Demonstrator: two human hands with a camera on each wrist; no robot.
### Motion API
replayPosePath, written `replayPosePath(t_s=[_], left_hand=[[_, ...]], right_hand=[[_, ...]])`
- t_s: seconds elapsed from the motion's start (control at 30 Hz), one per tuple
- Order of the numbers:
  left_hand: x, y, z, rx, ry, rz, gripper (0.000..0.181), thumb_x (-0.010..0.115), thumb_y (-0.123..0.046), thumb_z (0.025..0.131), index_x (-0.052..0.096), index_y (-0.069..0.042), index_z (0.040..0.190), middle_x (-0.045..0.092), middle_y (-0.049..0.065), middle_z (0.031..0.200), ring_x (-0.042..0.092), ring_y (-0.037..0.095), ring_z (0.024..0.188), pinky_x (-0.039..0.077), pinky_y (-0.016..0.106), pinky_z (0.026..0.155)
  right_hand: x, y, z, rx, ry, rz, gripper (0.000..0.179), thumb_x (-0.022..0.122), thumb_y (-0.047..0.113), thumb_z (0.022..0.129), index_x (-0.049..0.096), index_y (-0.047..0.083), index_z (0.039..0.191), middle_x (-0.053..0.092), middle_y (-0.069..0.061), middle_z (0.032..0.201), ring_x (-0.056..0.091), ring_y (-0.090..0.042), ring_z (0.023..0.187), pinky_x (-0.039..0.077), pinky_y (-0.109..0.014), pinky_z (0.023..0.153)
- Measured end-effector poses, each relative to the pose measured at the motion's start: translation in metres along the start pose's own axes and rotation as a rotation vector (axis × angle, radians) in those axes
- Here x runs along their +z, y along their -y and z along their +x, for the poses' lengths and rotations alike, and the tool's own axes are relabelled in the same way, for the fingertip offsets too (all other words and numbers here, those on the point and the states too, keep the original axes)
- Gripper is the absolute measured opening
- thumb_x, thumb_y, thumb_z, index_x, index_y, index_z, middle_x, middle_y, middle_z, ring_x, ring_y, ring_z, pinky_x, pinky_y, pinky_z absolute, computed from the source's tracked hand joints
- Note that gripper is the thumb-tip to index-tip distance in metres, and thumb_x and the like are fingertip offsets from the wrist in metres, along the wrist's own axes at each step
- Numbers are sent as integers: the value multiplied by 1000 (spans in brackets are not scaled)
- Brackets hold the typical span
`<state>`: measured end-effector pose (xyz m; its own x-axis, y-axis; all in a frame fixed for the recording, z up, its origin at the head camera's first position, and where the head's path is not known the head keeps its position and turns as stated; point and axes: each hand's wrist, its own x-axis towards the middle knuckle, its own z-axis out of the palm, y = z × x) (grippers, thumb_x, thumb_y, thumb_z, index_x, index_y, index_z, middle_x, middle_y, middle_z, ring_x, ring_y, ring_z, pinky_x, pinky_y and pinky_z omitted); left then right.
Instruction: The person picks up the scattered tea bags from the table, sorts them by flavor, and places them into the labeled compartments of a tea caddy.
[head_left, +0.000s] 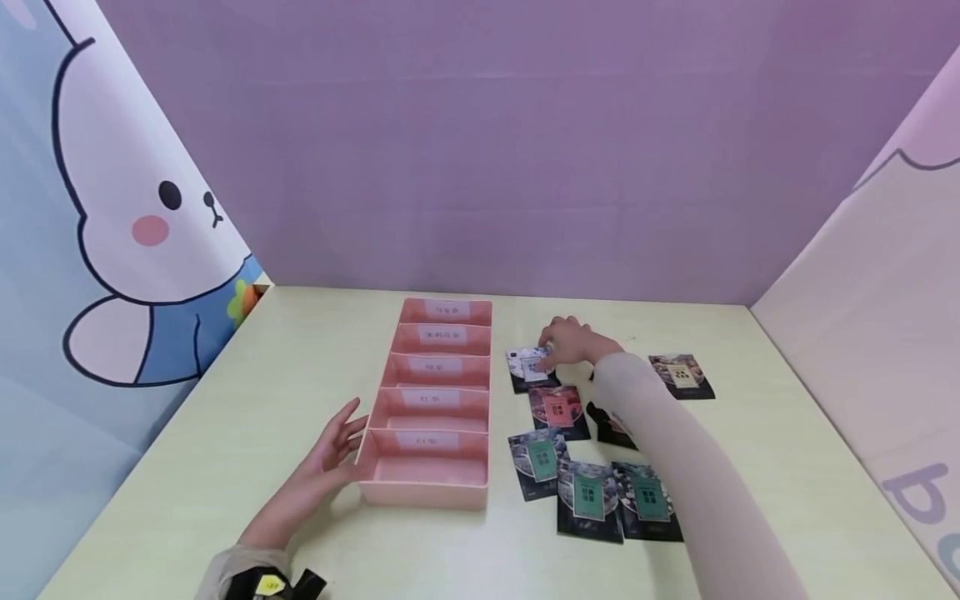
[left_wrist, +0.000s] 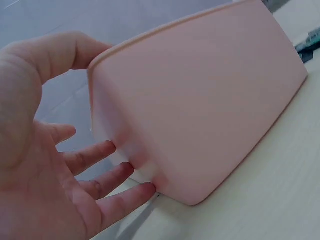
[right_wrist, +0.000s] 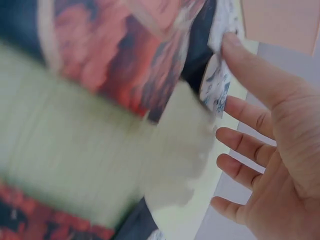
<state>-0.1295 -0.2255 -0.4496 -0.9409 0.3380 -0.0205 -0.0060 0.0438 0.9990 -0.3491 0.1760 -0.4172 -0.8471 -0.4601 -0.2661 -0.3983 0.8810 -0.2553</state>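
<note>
My left hand (head_left: 330,458) is at the near left corner of a long pink divided box (head_left: 423,497). In the left wrist view its thumb rests on the rim and the straight fingers (left_wrist: 125,196) lie along the side wall. To the right of the box, my right hand (head_left: 573,342) pinches the edge of a white-and-black tea sachet (head_left: 531,367). The right wrist view shows the thumb on the white sachet (right_wrist: 220,85) and the index fingertip at its edge, the other fingers spread. A red-labelled sachet (head_left: 558,411) lies just below.
Three green-labelled sachets (head_left: 588,498) lie at the front right of the box. A dark sachet (head_left: 611,427) is partly hidden by the right sleeve, and a beige-labelled one (head_left: 682,377) lies farther right. Paper labels (head_left: 427,440) mark the box's compartments. A purple backdrop (head_left: 480,167) borders the table.
</note>
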Motion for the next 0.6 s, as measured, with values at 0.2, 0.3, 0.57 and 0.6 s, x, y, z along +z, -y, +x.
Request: replayPosePath(t_s=[0.2, 0.3, 0.57, 0.6], left_hand=[[-4, 2, -1, 26, 27, -141, 89, 58, 3, 92, 2, -9, 160, 33, 10, 152, 46, 1, 126, 46, 25, 98], [-7, 3, -2, 47, 46, -190, 87, 57, 5, 92, 4, -10, 160, 42, -6, 144, 48, 2, 126, 48, 27, 98], [-10, 4, -2, 38, 67, -238, 85, 55, 6, 93, 7, -12, 160, 44, -10, 142, 48, 3, 127, 48, 28, 99], [-10, 4, -1, 30, 65, -239, 85, 56, 5, 93, 7, -12, 160, 44, -9, 142, 48, 3, 127, 48, 29, 99]], right_hand=[[-1, 1, 4, -11, 0, 153, 38, 81, 27, 84, 66, 4, 110, 60, -13, 116, 50, -29, 104, 43, -47, 94], [1, 2, 7, -6, 8, 238, 34, 81, 19, 83, 63, 3, 108, 61, -12, 113, 51, -26, 99, 46, -41, 90], [2, 1, 10, -8, -28, 337, 22, 77, 5, 84, 67, 1, 103, 64, -11, 104, 56, -23, 91, 50, -37, 84], [2, 0, 9, -9, -38, 349, 18, 75, 3, 84, 68, 0, 100, 65, -11, 101, 56, -22, 86, 51, -35, 78]])
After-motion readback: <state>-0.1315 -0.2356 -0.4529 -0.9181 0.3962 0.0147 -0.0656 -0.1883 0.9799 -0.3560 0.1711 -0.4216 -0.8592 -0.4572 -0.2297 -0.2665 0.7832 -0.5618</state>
